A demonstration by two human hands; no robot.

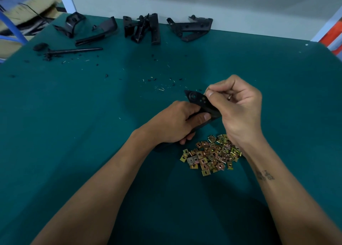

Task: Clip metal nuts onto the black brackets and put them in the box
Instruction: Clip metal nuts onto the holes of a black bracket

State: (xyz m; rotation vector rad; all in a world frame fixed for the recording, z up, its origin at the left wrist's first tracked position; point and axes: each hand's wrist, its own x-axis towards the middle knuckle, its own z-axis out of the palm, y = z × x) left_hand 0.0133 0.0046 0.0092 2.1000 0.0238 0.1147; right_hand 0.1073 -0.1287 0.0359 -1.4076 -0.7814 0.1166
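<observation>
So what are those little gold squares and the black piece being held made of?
The clip nuts look like thin stamped metal with a yellowish, slightly iridescent plated finish, judging by their glint and folded edges. The black bracket in the left hand looks like moulded plastic with a matte, dull surface, though painted metal can't be ruled out.

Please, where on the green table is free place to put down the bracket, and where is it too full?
Bare green table mat lies left of the left hand, and right of the right hand. Crowded: the pile of brass-coloured metal clip nuts below the hands, and the row of black plastic brackets along the far wall.
</observation>
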